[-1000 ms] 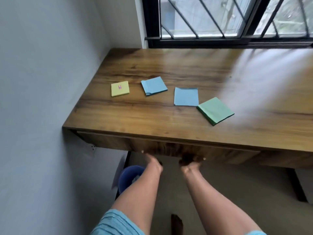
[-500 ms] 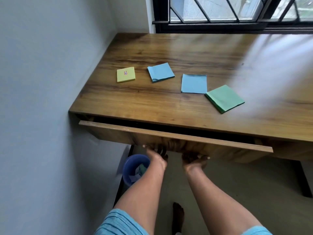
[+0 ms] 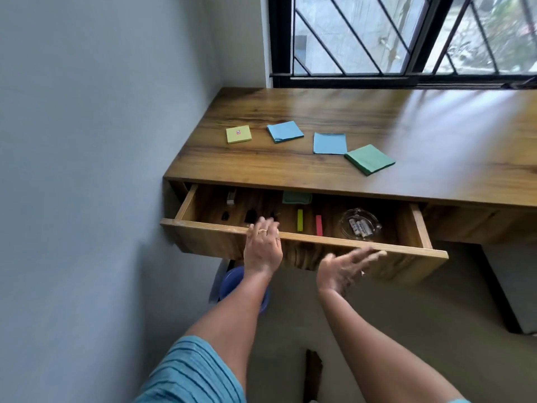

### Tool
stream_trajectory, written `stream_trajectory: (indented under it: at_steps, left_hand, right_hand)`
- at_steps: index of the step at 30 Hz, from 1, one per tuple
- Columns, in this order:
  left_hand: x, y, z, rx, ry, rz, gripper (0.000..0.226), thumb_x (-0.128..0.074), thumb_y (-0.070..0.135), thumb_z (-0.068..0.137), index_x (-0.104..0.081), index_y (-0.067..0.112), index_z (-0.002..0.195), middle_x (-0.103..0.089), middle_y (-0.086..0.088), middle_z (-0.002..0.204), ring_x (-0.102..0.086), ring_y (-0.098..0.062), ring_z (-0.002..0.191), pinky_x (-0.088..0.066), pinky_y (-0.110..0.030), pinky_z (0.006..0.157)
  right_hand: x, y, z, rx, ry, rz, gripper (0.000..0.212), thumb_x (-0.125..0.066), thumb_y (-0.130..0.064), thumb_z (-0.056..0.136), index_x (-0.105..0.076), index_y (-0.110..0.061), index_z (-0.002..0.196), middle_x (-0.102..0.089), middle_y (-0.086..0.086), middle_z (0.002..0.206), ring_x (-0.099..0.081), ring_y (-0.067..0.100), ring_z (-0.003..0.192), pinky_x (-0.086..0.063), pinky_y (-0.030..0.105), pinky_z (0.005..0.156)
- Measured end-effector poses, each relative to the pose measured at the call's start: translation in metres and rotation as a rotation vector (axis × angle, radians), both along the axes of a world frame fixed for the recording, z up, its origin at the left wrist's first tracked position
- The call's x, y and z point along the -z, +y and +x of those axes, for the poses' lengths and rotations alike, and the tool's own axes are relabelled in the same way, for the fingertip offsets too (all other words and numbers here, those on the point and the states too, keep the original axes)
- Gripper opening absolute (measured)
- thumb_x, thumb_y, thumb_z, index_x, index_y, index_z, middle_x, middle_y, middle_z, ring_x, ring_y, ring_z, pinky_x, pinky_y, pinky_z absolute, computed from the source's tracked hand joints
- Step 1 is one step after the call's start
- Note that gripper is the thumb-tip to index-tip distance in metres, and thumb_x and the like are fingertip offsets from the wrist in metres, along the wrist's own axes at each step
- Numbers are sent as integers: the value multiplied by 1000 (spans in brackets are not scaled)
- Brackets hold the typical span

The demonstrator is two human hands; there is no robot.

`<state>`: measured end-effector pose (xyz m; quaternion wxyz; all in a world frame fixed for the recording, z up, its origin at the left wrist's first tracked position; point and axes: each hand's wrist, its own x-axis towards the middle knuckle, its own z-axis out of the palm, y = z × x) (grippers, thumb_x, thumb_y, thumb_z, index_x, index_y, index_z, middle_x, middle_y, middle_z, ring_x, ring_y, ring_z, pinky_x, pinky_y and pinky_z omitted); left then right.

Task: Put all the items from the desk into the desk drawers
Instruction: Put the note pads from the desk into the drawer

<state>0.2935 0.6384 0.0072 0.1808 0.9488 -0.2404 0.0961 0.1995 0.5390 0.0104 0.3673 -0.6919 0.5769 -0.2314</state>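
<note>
On the wooden desk lie a yellow sticky-note pad, a blue pad, a flat blue sheet stack and a green pad. Below, the desk drawer stands pulled out. My left hand rests over the drawer's front edge, fingers reaching inside. Palm up with straight fingers, my right hand hovers just in front of the drawer front and holds nothing.
Inside the drawer lie a glass ashtray holding small tubes, a yellow strip, a pink strip, a green pad and small dark bits. A blue bin stands on the floor under the drawer. A wall runs along the left.
The drawer has slid out from shut to wide open. Both hands have let go of its underside; the left now lies on the front edge, the right has come free.
</note>
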Motion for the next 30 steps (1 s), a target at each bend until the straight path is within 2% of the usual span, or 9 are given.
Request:
stream_trajectory:
  at_steps: [2,4,6,8,11,15,21,26,30]
  left_hand:
    - [-14,8,-1,102,73,49,36,-28,23,99,-61,13,111,-66,-6,110,-57,-22,110,-30,-34,111]
    - [-25,11,-4,106,99,55,34,-30,24,100,-62,12,104,-66,-6,103,-58,-21,100,-37,-33,101]
    - [-31,13,-9,99,130,46,36,-30,25,101,-63,11,104,-67,-7,103,-58,-22,99,-39,-34,96]
    - [-32,18,-18,79,168,58,38,-29,26,101,-63,10,106,-67,-9,104,-58,-23,100,-40,-35,96]
    - [-35,28,-37,42,221,83,39,-29,29,101,-62,9,108,-66,-11,105,-58,-25,100,-41,-36,93]
    - [-40,46,-70,14,290,136,37,-32,31,101,-62,10,104,-64,-9,102,-57,-22,98,-46,-34,90]
    - [-51,67,-102,-3,380,147,35,-35,29,101,-65,11,100,-64,-7,98,-58,-20,93,-50,-34,87]
    - [-58,77,-121,-41,405,136,32,-38,25,100,-66,10,99,-65,-7,95,-60,-19,89,-53,-31,78]
    - [-62,83,-133,-58,417,129,30,-39,23,99,-66,10,98,-64,-7,94,-60,-18,86,-50,-28,72]
  right_hand:
    - [3,2,-7,-205,122,-290,82,-48,-8,83,-4,-8,152,5,20,157,-5,37,146,-6,45,120]
    - [3,1,-17,-475,301,-411,71,-45,-13,89,-10,-9,152,-2,12,159,3,27,147,9,39,117]
    - [-8,2,-22,-636,374,-471,59,-46,-25,94,-28,-7,147,-27,13,155,-15,28,146,-2,41,119]
    - [-19,5,-26,-659,452,-530,49,-48,-37,93,-50,-5,131,-53,15,133,-42,31,131,-21,44,115]
    - [-40,9,-37,-718,532,-534,37,-46,-36,95,-63,-6,108,-67,13,106,-63,29,102,-42,37,96]
    - [-60,25,-65,-783,541,-424,27,-43,-12,89,-68,-3,94,-70,15,92,-66,27,85,-45,28,67]
    - [-79,36,-92,-852,582,-328,23,-49,-17,92,-66,-4,100,-68,12,100,-61,23,83,-44,27,67]
    - [-87,44,-107,-902,597,-319,25,-56,-24,91,-65,-5,104,-67,11,102,-65,27,93,-42,27,66]
    - [-89,47,-118,-930,569,-333,22,-54,-21,92,-64,-5,104,-67,10,100,-64,24,87,-43,25,65]
